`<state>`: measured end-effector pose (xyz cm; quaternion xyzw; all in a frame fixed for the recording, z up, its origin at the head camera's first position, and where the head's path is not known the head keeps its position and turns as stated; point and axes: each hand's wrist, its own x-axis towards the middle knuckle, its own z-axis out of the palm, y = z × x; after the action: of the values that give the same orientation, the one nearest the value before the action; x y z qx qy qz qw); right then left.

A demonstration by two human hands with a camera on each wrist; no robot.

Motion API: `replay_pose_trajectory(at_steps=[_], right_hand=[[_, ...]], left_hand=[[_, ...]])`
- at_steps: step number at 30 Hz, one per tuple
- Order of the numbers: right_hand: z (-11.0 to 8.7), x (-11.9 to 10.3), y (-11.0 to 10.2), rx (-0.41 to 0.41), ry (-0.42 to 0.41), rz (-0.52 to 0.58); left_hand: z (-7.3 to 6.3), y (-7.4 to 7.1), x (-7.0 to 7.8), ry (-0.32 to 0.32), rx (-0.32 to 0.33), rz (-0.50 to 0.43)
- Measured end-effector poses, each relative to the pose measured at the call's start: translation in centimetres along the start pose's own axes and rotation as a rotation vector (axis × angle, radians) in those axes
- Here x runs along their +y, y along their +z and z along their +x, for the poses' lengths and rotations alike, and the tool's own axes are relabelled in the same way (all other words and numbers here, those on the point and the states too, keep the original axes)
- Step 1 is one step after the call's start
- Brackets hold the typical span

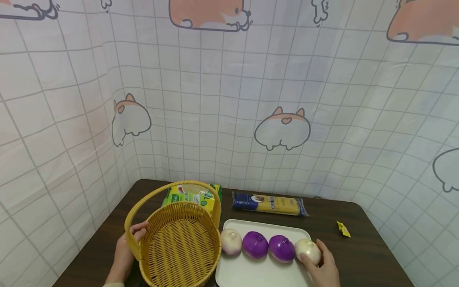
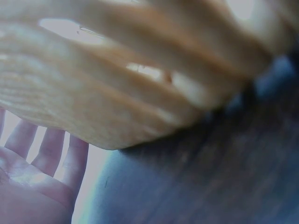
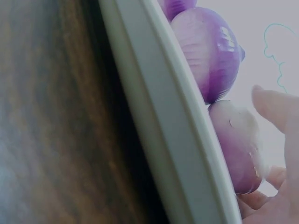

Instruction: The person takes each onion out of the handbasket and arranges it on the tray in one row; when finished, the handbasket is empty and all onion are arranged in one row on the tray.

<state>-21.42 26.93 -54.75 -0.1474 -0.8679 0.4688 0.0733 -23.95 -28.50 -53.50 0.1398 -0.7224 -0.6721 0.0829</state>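
Observation:
A yellow woven basket (image 1: 181, 247) with a tall arched handle is tipped toward the camera, its inside bare. My left hand (image 1: 126, 249) holds its left side by the handle's foot; in the left wrist view, fingers (image 2: 70, 161) reach up behind the weave. A white tray (image 1: 263, 275) carries a row of onions: a pale one (image 1: 231, 242) at the left, two purple ones (image 1: 255, 244) in the middle and a whitish onion (image 1: 309, 250) at the right. My right hand (image 1: 325, 269) grips that whitish onion, thumb in front and fingers on its far side.
Behind the basket lies a green and yellow food packet (image 1: 195, 195). A blue and yellow pasta pack (image 1: 269, 204) lies beyond the tray. At the right is a small yellow wrapped piece (image 1: 343, 229) on the dark table (image 1: 373, 259). A patterned curtain (image 1: 229, 119) surrounds the table.

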Motion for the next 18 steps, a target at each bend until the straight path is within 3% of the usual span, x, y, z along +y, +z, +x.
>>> replay_pose_trajectory(at_steps=[7,10,14,16,18], right_hand=[[-0.1,-1.1,-1.0,0.008,0.034,0.05],[-0.2,-1.4,-1.3,0.017,0.028,0.036],[-0.2,-1.9,-2.0,0.0,0.016,-0.049],[-0.1,-2.5,-2.8,-0.032,-0.002,-0.116],[0.2,-3.2,-4.0,-0.065,-0.04,-0.177]], left_hand=[[0.0,0.3,0.5,-0.007,-0.014,-0.006],[-0.2,0.1,0.5,0.027,-0.088,-0.162],[-0.7,-1.4,0.8,0.096,-0.237,-0.491],[-0.7,-2.5,1.5,0.144,-0.28,-0.529],[-0.6,-3.5,2.9,0.168,-0.293,-0.452]])
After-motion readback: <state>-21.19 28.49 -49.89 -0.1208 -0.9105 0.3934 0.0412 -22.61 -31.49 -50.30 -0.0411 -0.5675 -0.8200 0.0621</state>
